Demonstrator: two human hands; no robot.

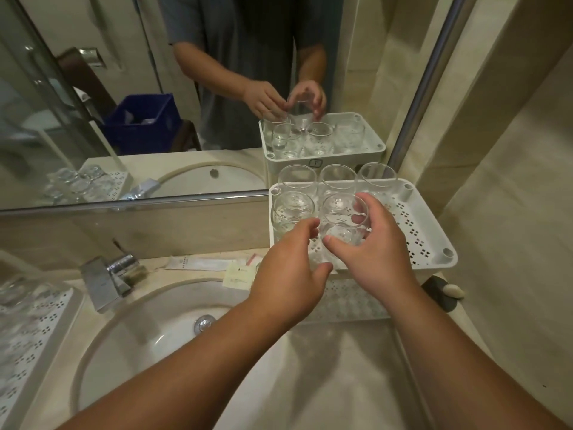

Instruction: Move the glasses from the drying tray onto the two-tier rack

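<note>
On the counter's right end, against the mirror: white two-tier rack (434, 240), perforated top tier, lower tier partly visible beneath. Drying tray (40, 324) at far left, glasses remaining on it, blurred. Top tier holds four upright glasses (293, 209), in two rows. A fifth glass (342, 223), tilted mouth-up, hangs just above the front row's free spot. Right hand (376, 243) fingers wrapped around it; left hand (291, 268) fingertips steady its near side, loosely curled.
</note>
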